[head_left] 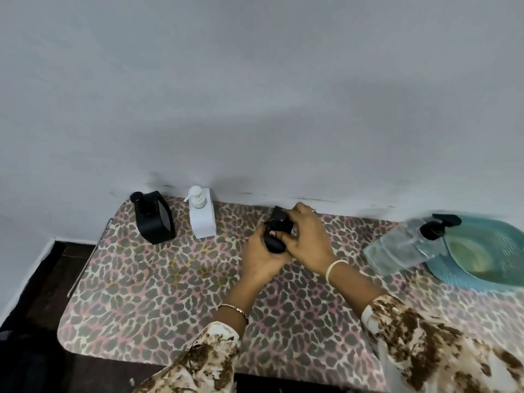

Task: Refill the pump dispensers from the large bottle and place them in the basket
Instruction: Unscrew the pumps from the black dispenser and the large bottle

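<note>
A small black pump dispenser (279, 222) sits between both hands near the middle back of the table. My left hand (262, 258) grips its lower body from the left. My right hand (307, 236) curls over its pump top from the right. A second black dispenser (154, 218) and a white pump dispenser (201, 214) stand upright at the back left, against the wall. A large clear bottle with a black pump (408, 243) stands at the right, in front of the teal basket (499, 275). Most of the held dispenser is hidden by my fingers.
The table wears a leopard-print cover (170, 293) with a rounded left edge; dark floor (42, 279) lies beyond it. A pale wall (255, 109) runs directly behind the table. The basket holds a yellowish round object (470, 258) inside.
</note>
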A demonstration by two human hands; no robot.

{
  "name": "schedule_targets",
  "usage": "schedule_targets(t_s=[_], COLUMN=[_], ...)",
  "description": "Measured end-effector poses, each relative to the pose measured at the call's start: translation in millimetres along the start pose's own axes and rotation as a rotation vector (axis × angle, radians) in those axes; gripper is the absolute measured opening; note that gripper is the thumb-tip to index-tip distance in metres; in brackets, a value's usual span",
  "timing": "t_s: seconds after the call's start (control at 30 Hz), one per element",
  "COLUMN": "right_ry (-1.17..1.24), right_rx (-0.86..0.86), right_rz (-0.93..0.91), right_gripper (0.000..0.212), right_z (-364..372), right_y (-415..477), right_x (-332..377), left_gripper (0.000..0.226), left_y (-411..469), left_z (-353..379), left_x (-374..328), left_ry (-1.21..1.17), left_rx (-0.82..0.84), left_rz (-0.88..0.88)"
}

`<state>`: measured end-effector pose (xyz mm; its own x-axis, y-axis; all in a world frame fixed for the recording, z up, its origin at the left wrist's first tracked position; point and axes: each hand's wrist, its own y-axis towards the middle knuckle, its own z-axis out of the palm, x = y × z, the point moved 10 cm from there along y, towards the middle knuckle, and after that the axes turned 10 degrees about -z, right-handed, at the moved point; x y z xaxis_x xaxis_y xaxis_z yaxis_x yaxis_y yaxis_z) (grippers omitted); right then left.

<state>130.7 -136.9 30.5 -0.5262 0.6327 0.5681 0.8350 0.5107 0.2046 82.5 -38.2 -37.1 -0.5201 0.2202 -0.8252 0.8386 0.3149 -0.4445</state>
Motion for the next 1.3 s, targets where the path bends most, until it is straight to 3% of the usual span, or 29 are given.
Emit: schedule_targets(t_s=[0.23, 0.43, 0.53, 0.77, 0.9, 1.07, 1.3], right_ry=[0.084, 0.177, 0.2, 0.227, 0.339, 0.436, 0.594], right_rx=[0.246, 0.261, 0.189, -0.364, -0.549, -0.545, -0.343], right_rz=[-0.002, 0.081, 0.131, 0.159, 0.15, 0.064, -0.005], right_gripper=[0.025, 0.032, 0.039, 0.037, 0.043, 0.044, 0.045], right_z=[-14, -16, -17, -33, -34, -31, -18], right_y=[-55, -95, -107, -133, -148, -153, -152], right_x=[-29, -59, -75, -88, -94, -93, -91], left_gripper=[0.058, 0.056, 0.059, 0.055, 0.057, 0.054, 0.055], left_y=[-28, -39, -38, -41, -44, -47, -46], left_z=[51, 95, 106, 108, 109, 108, 105], left_x=[8, 24, 30, 36, 38, 44, 52], left_ry=[0.077, 0.097, 0.058, -0.021, 0.078, 0.046, -0.087], left_rx=[0.396, 0.514, 0.46, 0.214, 0.071, 0.039, 0.115], left_rz=[0.042, 0.091, 0.141, 0.407, 0.555, 0.629, 0.578])
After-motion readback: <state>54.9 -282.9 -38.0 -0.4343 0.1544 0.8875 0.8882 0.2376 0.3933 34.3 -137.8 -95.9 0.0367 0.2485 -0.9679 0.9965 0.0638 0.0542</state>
